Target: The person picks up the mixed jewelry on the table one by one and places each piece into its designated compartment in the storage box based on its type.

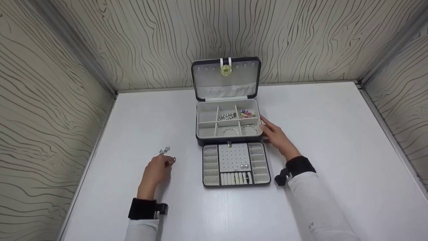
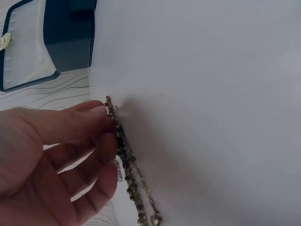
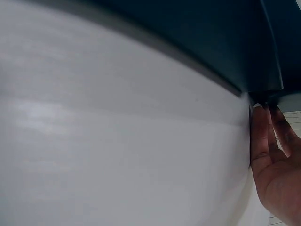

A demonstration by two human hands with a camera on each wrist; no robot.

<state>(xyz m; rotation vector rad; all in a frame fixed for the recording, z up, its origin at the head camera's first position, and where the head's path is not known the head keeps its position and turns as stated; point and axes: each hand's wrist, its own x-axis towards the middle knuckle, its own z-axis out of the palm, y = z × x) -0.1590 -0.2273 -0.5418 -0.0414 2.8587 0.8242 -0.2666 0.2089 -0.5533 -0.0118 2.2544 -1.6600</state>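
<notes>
My left hand is over the left part of the table and pinches a rhinestone bracelet between thumb and fingers. In the left wrist view the bracelet hangs down, with a thin extender chain ending in a small bead. Fairly straight fingers of my right hand touch the right side of an opened jewelry box. Compartments inside this box hold a silvery beaded piece, small colourful pieces and two hoop-shaped bangles.
In front of the box lies a jewelry tray with side compartments, ring rolls and two pearl-like studs on its perforated panel. The box lid stands upright near the patterned back wall. White tabletop surrounds everything.
</notes>
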